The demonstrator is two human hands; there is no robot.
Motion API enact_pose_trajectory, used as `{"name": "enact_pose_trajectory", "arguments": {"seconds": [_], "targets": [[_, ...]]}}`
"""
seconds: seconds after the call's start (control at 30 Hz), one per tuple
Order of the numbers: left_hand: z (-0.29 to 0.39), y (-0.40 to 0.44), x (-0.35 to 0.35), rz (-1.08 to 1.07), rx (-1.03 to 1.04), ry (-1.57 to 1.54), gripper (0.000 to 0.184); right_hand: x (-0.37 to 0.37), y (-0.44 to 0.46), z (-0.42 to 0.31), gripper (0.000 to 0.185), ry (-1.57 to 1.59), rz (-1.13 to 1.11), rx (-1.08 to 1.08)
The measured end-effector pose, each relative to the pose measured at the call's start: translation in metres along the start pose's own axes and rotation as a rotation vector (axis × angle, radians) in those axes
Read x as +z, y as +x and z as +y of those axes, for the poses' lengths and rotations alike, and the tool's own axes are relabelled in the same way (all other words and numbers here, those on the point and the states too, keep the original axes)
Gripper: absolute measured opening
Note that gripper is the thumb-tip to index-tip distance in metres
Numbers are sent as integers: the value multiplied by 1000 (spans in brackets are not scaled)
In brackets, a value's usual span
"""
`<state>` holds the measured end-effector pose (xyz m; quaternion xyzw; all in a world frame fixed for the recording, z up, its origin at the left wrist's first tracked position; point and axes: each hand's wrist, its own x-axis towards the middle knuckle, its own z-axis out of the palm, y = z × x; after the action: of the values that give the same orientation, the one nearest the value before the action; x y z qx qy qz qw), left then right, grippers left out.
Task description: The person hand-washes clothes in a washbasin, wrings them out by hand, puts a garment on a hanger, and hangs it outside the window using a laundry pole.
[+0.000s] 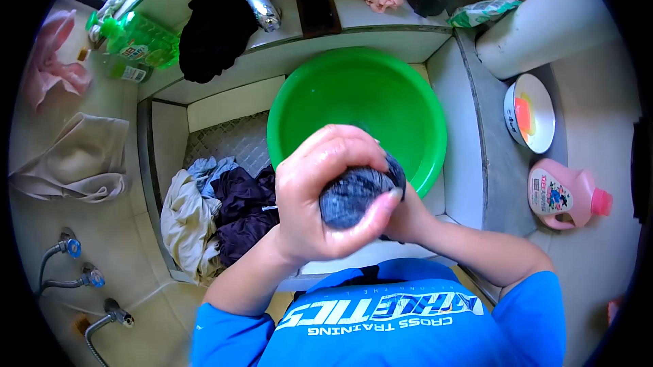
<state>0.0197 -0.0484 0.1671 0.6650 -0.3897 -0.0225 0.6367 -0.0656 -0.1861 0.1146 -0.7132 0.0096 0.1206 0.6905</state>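
Note:
A wet, dark grey cloth [354,195] is bunched into a tight ball above the near edge of the green basin [441,132]. My left hand [306,183] wraps round it, with the fingers over the top and the thumb along the near side. Behind the cloth, on its right, my right hand [407,217] is closed at the bundle. Its fingers are mostly hidden by the cloth and my left hand. The basin stands in a tiled sink and seems to hold some water.
Purple clothes [241,210] and cream clothes [183,221] lie left of the basin. A black cloth [216,34], faucet [258,3] and brush [317,12] line the back ledge. At right are a white bowl [541,112] and pink detergent jug [561,193].

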Motion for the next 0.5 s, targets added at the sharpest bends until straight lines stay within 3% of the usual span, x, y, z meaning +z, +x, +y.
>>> {"name": "enact_pose_trajectory", "arguments": {"seconds": [0.07,0.13,0.4,0.5], "targets": [[-10,-2,6,69,-2,31,23,2,7,9,47,-56,58,-5],[-16,-4,10,81,4,51,20,2,16,31,69,-45,107,-12],[-28,-7,16,152,-74,131,16,11,24,51,61,-60,240,23],[-54,-14,26,328,-199,61,13,10,28,62,59,-136,230,231]]}}
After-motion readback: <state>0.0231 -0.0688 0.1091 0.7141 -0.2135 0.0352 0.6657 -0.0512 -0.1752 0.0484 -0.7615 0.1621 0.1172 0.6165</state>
